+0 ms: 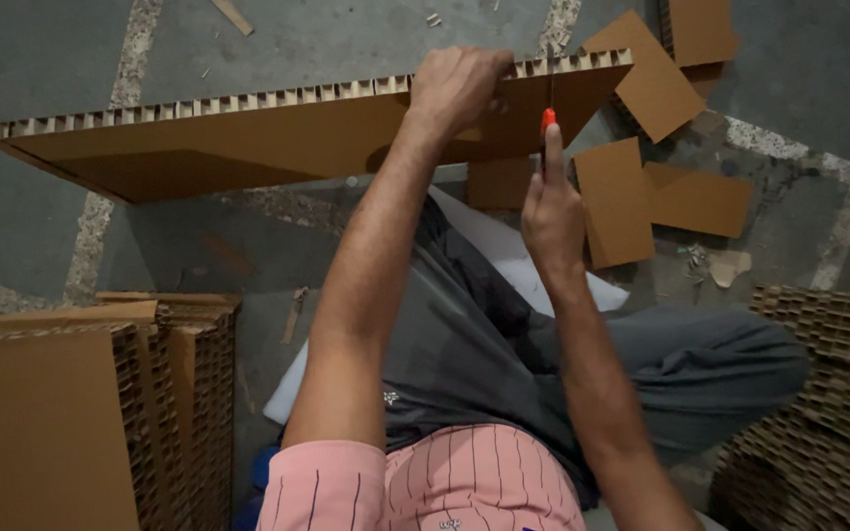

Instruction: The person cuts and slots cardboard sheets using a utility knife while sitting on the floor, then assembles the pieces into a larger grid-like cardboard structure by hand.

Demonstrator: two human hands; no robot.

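A long brown honeycomb cardboard panel (248, 138) stands on edge across the top of the head view, its cell-patterned rim facing up. My left hand (456, 87) grips the panel's top edge near its right end. Just to the right, my right hand (549, 211) holds a cutter with an orange slider (548, 116), its thin blade pressed into the panel's upper edge. My legs in grey trousers (504, 334) lie beneath both arms.
Stacks of honeycomb cardboard stand at the lower left (100, 403) and the lower right (828, 393). Several cut brown cardboard pieces (641, 187) lie on the grey concrete floor (277, 39) at the upper right. A white sheet (504, 251) lies under my legs.
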